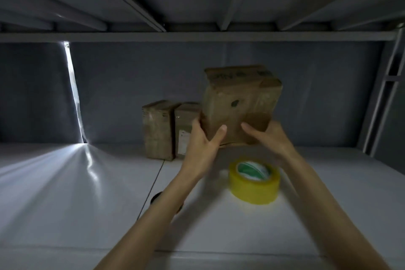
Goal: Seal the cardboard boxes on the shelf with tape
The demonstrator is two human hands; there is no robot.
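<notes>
A tall brown cardboard box (238, 101) stands tilted at the middle of the white shelf (87, 193). My left hand (203, 142) grips its lower left corner, thumb across the front face. My right hand (269, 138) holds its lower right side, fingers behind the box and thumb in front. A yellow roll of tape (255, 182) with a green and white core lies flat on the shelf just in front of the box, between my forearms. Two smaller cardboard boxes (157, 129) stand upright side by side to the left, against the back.
The grey underside of the upper shelf (197, 6) hangs low overhead. A grey sheet forms the back wall (131, 85), with a bright slit (72, 85) at the left. A metal upright (381, 98) stands at the right. A dark round object (156, 197) lies partly hidden under my left forearm.
</notes>
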